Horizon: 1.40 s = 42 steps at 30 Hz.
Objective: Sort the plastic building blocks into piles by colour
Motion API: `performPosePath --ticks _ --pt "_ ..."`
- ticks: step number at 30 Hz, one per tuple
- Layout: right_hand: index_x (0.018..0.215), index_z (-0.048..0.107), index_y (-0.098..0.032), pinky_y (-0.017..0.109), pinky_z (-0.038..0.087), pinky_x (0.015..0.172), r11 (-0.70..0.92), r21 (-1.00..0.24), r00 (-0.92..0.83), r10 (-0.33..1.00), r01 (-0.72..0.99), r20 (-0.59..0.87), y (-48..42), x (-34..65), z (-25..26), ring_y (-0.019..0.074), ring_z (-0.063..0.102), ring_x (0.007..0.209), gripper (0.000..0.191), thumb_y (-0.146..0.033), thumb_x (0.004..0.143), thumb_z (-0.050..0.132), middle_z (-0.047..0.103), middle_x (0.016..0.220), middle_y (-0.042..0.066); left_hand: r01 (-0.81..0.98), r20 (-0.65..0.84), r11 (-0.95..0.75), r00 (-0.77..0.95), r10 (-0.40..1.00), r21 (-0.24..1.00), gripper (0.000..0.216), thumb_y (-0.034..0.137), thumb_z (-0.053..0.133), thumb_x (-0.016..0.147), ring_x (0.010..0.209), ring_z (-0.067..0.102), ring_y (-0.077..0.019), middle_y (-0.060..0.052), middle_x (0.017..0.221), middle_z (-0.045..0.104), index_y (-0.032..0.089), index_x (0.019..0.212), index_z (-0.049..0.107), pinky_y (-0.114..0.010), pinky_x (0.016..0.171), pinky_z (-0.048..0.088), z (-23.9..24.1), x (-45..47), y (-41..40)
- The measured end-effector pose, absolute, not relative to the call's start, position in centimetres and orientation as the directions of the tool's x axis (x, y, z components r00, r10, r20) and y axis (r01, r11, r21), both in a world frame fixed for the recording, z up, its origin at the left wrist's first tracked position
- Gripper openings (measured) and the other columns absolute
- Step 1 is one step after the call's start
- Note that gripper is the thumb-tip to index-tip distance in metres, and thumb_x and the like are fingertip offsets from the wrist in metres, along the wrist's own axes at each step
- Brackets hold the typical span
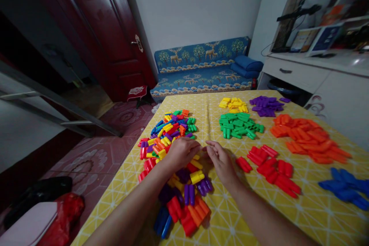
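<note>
Over the right edge of the mixed pile of coloured plastic building pieces (170,128) is my left hand (183,152), its fingers curled together. Whatever they may hold is hidden. My right hand (220,160) faces it across a small gap, with fingers loosely stretched and thumb apart; no piece shows in it. The fingertips of both hands nearly meet above the yellow cloth. Closest to my right hand is a red piece (243,164) beside the red pile (271,167). Below my left wrist lie purple pieces (189,194), a yellow piece (197,177) and orange pieces (198,210).
Single-colour piles of green (239,125), yellow (233,104), purple (265,105), orange (311,138) and blue pieces (344,187) lie on the right of the table (230,223). A sofa (201,67) stands behind, a white cabinet (340,100) at right.
</note>
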State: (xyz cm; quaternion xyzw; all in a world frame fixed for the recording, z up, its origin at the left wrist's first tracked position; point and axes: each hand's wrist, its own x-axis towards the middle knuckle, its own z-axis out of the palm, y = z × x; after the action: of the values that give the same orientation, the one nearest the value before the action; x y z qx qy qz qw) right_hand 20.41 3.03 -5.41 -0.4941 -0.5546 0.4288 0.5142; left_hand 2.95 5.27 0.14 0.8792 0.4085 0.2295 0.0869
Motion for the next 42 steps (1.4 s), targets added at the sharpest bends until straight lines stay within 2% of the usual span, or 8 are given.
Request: performPosePath --ticks 4,10,14,17,24,34,39,42 --pt "0.113 0.059 -0.021 0.031 0.054 0.071 0.116 -0.992 0.053 0.992 0.043 0.118 3.0 20.3 -5.5 0.0211 0.066 0.089 0.043 -0.054 0.089 0.049 0.069 0.106 0.009 0.744 0.237 -0.622 0.577 0.782 0.244 0.034 0.036 0.049 0.096 0.072 0.065 -0.0169 -0.005 0.074 0.068 0.017 0.079 0.071 -0.025 0.066 0.046 2.6 3.4 7.9" --pt "0.117 0.055 -0.018 0.026 0.049 0.061 0.085 -0.994 -0.054 0.995 -0.073 0.089 3.1 20.1 -6.4 0.0151 0.063 0.071 0.045 -0.055 0.092 0.046 0.067 0.094 0.007 0.919 0.236 -0.383 0.352 0.906 0.097 0.037 0.03 0.062 0.085 0.115 0.058 -0.0262 -0.013 0.124 0.061 0.019 0.119 0.066 -0.035 0.098 0.045 1.7 3.0 17.1" --pt "0.115 0.056 -0.019 0.026 0.049 0.063 0.082 -0.993 -0.074 0.993 -0.088 0.089 3.0 20.0 -6.4 0.0143 0.063 0.071 0.042 -0.054 0.093 0.045 0.066 0.091 0.006 0.997 0.166 -0.073 0.074 0.983 -0.011 0.061 0.051 0.062 0.082 0.13 0.045 -0.0362 -0.017 0.145 0.042 0.023 0.136 0.053 -0.046 0.104 0.04 0.5 2.3 22.2" --pt "0.114 0.057 -0.02 0.026 0.049 0.063 0.08 -0.994 -0.085 0.993 -0.077 0.086 3.1 19.9 -6.2 0.0142 0.063 0.071 0.04 -0.052 0.094 0.045 0.066 0.092 0.006 1.0 0.023 0.01 -0.009 1.0 -0.027 0.07 0.066 0.056 0.08 0.121 0.051 -0.0372 -0.019 0.135 0.052 0.021 0.135 0.051 -0.049 0.098 0.041 -0.2 1.9 24.8" --pt "0.114 0.058 -0.023 0.027 0.051 0.063 0.1 -0.994 -0.072 0.992 -0.039 0.102 3.1 19.8 -6.1 0.0155 0.065 0.07 0.037 -0.051 0.094 0.045 0.068 0.092 0.004 0.983 -0.118 -0.183 0.181 0.976 -0.004 0.056 0.065 0.056 0.08 0.09 0.064 -0.0254 -0.012 0.095 0.07 0.016 0.105 0.066 -0.032 0.079 0.047 -0.9 3.0 26.3" --pt "0.112 0.056 -0.023 0.025 0.05 0.058 0.096 -0.995 -0.081 0.992 -0.043 0.099 3.3 20.0 -5.9 0.015 0.064 0.067 0.038 -0.053 0.091 0.044 0.067 0.09 0.004 0.765 -0.128 -0.64 0.644 0.754 0.072 0.059 0.048 0.071 0.073 0.099 0.066 -0.0241 -0.007 0.111 0.071 0.023 0.126 0.062 -0.026 0.083 0.048 1.2 3.4 20.6" --pt "0.115 0.055 -0.02 0.028 0.05 0.056 0.1 -0.995 -0.004 0.995 -0.014 0.1 3.5 20.5 -6.0 0.0181 0.064 0.071 0.043 -0.054 0.092 0.043 0.066 0.089 0.006 0.711 -0.071 -0.697 0.703 0.708 0.093 0.07 0.032 0.077 0.069 0.109 0.062 -0.0267 -0.011 0.122 0.064 0.024 0.135 0.053 -0.031 0.092 0.047 1.9 2.9 15.5" --pt "0.108 0.06 -0.018 0.033 0.052 0.069 0.228 -0.959 0.124 0.96 0.166 0.25 4.0 20.8 -6.6 0.0204 0.063 0.081 0.033 -0.043 0.091 0.048 0.064 0.098 0.009 0.712 0.025 -0.686 0.69 0.723 0.15 0.07 0.024 0.075 0.071 0.112 0.061 -0.028 -0.013 0.124 0.062 0.022 0.136 0.051 -0.035 0.094 0.048 1.7 2.4 11.7"
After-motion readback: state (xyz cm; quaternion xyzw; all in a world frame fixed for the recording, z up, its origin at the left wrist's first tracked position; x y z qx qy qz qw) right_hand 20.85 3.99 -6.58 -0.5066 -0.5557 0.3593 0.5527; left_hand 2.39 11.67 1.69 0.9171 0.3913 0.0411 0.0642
